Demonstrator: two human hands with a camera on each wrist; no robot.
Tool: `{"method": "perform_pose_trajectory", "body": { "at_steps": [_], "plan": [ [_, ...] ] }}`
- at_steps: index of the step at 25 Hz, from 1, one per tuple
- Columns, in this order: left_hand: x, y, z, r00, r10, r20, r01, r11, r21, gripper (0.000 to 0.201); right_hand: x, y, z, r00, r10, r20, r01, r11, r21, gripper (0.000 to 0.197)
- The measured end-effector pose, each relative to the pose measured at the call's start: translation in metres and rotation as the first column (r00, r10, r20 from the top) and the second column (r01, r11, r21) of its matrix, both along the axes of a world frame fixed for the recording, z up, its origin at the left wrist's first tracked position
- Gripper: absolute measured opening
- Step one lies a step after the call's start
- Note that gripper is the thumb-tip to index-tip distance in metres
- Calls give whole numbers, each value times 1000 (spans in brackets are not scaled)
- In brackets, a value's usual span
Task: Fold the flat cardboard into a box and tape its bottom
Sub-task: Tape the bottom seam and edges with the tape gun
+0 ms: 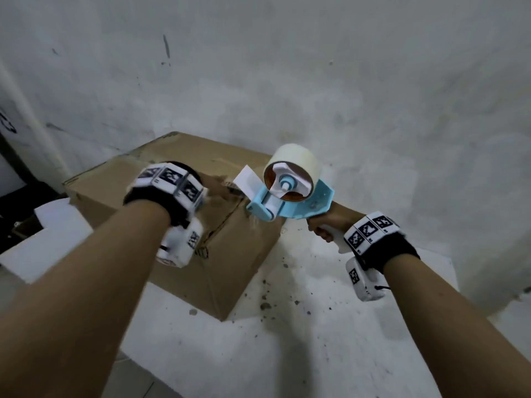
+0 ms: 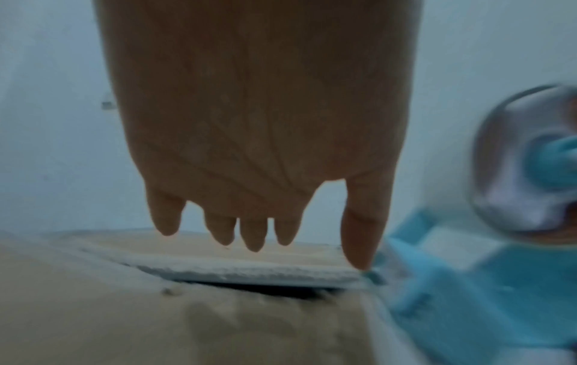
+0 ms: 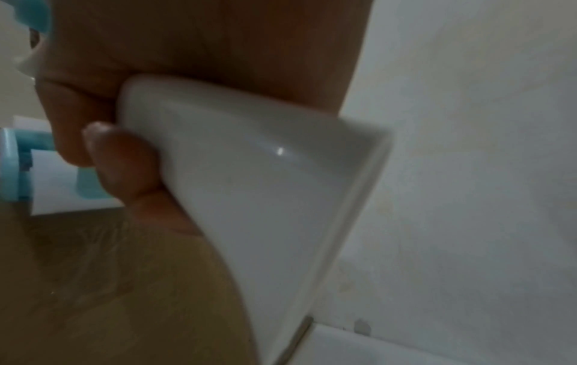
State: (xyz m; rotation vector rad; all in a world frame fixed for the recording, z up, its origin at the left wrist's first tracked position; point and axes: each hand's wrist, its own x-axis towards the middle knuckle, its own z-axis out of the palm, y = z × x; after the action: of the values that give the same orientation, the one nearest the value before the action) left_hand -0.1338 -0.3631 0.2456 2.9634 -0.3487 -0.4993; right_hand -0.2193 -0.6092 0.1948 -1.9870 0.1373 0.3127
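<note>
Cardboard box [image 1: 178, 214] on the pale floor [image 1: 287, 326] looks light and springy, so the flat, straight-fingered left hand [image 2: 259, 138] presses its flaps while the right hand [image 1: 324, 225] clenches the tape dispenser [image 1: 287, 193] handle at the seam.

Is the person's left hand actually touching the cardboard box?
Touching. In the left wrist view the left hand's straight fingertips rest on the raised flap of the cardboard box.

Brown box [image 1: 161, 168] folded, standing on white floor with flaps uppermost, seam between flaps gaping slightly, and blue tape gun [image 1: 290, 202] with whitish roll [image 1: 296, 162] tilted, nose at seam's near end on top edge.
</note>
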Motion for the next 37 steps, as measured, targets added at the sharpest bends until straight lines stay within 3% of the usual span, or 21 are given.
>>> {"method": "perform_pose_trajectory", "body": {
  "at_steps": [2,3,5,7,10,13,16,19,28,34,37],
  "plan": [
    [1,-17,-45,995,-99,7,99,993,69,75,-3,-1,-5,998,47,28,-48,999,18,34],
    [-14,-32,-52,986,-136,93,130,989,72,86,-3,-2,-7,995,88,45,-88,996,5,35],
    [-41,-51,-60,989,-25,146,14,997,74,87,-2,-6,-11,988,142,53,-141,990,-27,31],
    [-56,-57,-54,976,78,202,-87,996,37,79,-2,-9,-13,989,141,44,-141,990,-6,27],
    [-54,-50,-52,968,-33,248,31,999,10,68,-3,-10,-16,988,149,48,-152,986,71,30],
    [-55,-44,-49,979,-13,205,37,993,-115,56,-6,-13,-21,995,93,47,-99,983,152,31],
    [-61,-46,-47,968,-30,248,43,998,-47,57,-7,-19,-23,999,-34,33,24,960,278,21],
    [-59,-44,-51,966,-27,257,33,999,-16,58,-10,-22,-18,996,-61,67,41,964,264,26],
    [-67,-40,-49,962,-71,264,95,992,-79,60,-37,-29,-8,991,-94,93,70,970,233,17],
    [-59,-43,-44,967,-69,244,96,990,-102,54,-29,-14,-17,993,-111,41,102,979,179,37],
    [-44,-51,-38,944,-11,331,49,993,-106,40,-23,-2,-37,988,-154,-21,155,967,203,37]
  ]
}}
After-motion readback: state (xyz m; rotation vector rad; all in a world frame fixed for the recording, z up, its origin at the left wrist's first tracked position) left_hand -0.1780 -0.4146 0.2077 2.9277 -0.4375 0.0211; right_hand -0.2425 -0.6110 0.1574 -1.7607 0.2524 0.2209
